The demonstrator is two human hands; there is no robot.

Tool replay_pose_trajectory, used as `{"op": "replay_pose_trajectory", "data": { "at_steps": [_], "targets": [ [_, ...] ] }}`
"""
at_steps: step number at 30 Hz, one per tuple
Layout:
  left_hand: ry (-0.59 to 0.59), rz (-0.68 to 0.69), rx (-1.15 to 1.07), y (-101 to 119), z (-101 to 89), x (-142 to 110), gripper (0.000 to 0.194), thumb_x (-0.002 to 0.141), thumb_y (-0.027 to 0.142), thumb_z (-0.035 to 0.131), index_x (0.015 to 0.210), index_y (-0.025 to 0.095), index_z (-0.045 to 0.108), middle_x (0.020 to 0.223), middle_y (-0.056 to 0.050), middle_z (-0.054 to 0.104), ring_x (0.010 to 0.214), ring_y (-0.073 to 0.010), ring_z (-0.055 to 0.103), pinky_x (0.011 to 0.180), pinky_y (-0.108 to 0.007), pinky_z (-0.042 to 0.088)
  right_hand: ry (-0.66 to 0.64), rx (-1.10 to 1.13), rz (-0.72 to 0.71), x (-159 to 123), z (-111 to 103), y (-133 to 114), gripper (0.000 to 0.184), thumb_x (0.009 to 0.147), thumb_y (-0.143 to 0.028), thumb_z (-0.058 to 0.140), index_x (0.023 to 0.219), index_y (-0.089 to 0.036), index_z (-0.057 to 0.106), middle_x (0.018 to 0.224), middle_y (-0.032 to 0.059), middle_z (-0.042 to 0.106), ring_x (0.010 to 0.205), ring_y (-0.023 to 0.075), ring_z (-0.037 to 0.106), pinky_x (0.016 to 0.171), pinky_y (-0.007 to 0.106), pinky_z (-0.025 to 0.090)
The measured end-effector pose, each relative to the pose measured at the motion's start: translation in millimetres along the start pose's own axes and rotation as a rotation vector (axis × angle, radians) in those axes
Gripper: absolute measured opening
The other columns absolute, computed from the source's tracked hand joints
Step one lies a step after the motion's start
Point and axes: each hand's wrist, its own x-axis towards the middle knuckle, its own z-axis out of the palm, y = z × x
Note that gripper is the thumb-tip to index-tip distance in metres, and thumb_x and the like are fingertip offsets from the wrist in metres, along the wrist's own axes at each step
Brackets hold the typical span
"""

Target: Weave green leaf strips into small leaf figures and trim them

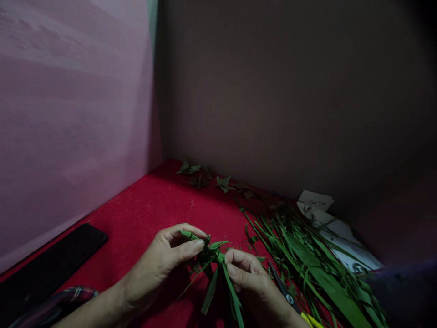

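Observation:
Between my two hands hangs a knotted bundle of green leaf strips [214, 255], with long ends dangling below it. My left hand [177, 248] pinches its left side between thumb and fingers. On the other side, my right hand [244, 269] grips a strip near the knot, thumb against curled fingers. Scissors [289, 298] with yellow handles lie just right of my right hand, partly hidden by my wrist.
A heap of long green leaves [314, 259] covers the right side of the red cloth [136, 214]. White papers [344, 246] lie behind it. Lobed leaves [223, 183] rest along the back wall. A long black object [64, 259] lies at the left, beside the pink wall [75, 114].

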Motion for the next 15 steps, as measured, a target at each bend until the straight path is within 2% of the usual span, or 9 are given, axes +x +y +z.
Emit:
{"op": "replay_pose_trajectory", "data": {
  "at_steps": [6, 9, 15],
  "targets": [
    [0.043, 0.085, 0.079, 0.7, 0.1, -0.6, 0.009, 0.07, 0.021, 0.072, 0.078, 0.019, 0.071, 0.074, -0.001, 0.068, 0.068, -0.0121, 0.059, 0.065, -0.02, 0.046, -0.008, -0.009, 0.003, -0.5, 0.6, -0.3, 0.024, 0.07, -0.033, 0.071, 0.068, -0.015, 0.056, 0.05, -0.0038, 0.052, 0.039, 0.0052, 0.04, 0.042, 0.017, 0.032],
    [0.074, 0.096, 0.084, -1.4, -2.1, 2.1, 0.013, 0.069, 0.023, 0.073, 0.081, 0.019, 0.071, 0.073, -0.001, 0.068, 0.065, -0.0111, 0.059, 0.061, -0.019, 0.046, -0.005, -0.003, 0.006, 0.0, 0.3, -0.3, 0.026, 0.068, -0.034, 0.073, 0.068, -0.014, 0.056, 0.05, -0.0035, 0.052, 0.039, 0.0051, 0.04, 0.041, 0.016, 0.03],
    [0.142, 0.003, -0.012, -4.7, -6.2, 7.3, 0.02, 0.068, 0.021, 0.073, 0.086, 0.016, 0.067, 0.073, -0.002, 0.068, 0.061, -0.0113, 0.061, 0.06, -0.021, 0.049, 0.03, 0.039, 0.05, -0.5, 0.9, -6.6, 0.028, 0.065, -0.034, 0.076, 0.066, -0.014, 0.056, 0.045, -0.0064, 0.046, 0.034, 0.0023, 0.033, 0.037, 0.014, 0.028]
  ]
}}
